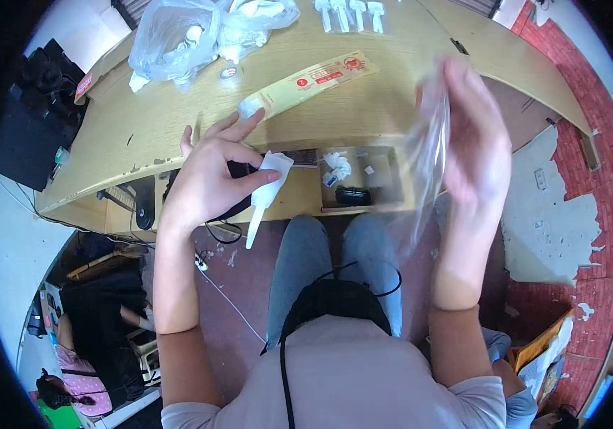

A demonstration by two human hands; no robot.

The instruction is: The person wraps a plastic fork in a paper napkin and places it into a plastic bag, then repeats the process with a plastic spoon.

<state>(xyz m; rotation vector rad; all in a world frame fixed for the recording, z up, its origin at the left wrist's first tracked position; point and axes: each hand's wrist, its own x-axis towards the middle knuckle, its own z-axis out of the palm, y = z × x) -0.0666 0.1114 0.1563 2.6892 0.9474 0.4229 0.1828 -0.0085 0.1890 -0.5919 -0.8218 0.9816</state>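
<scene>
My left hand (221, 175) pinches a white plastic tool (269, 187) between thumb and bent finger, its other fingers spread. This tool has a broad flat head at the top and a narrow handle pointing down, like a small scraper. Raised on the right, my right hand (474, 136) grips a clear plastic bag (428, 157), which hangs down blurred by motion. Just beyond my left fingertips lies a long yellow printed packet (306, 84) with red markings on the desk (364, 118).
At the back sit bulging clear plastic bags (178, 46) with white contents, beside a small round labelled item (228, 73). Several white T-shaped tools (349, 16) lie in a row. An open drawer (385, 171) below the desk edge holds a dark case (353, 196). Another person (81, 382) is at lower left.
</scene>
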